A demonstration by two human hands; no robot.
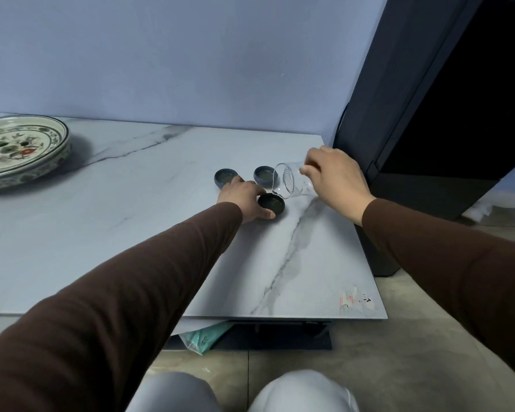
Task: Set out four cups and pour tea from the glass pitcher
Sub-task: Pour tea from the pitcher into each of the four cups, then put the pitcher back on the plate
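The glass pitcher (290,181) is held tipped well over in the right hand (336,179), mouth turned left and lip directly above the near dark cup (271,204). That hand is closed around the pitcher's far side; the exact finger placement is hidden behind the hand. The left hand (244,200) is curled around the near cup's left side, thumb against its front wall, steadying it on the marble table (161,233).

Two further cups stand behind: the left rear cup (226,177), partly behind the left hand, and the right rear cup (265,176), just beside the pitcher's rim. Both appear to hold pale liquid. A fourth cup is not visible.

Handling judgement — the pitcher is thin clear glass, rigid, fragile, likely slick if wet; best taken at the side wall or handle, away from the lip. The cups are small glazed ceramic, light, prone to sliding on polished stone, so bracing is sound.

Markings — a torn sticker (356,301) at the table's near right corner carries red and black marks, not legible. A painted plate (21,150) sits far left; no writing readable.
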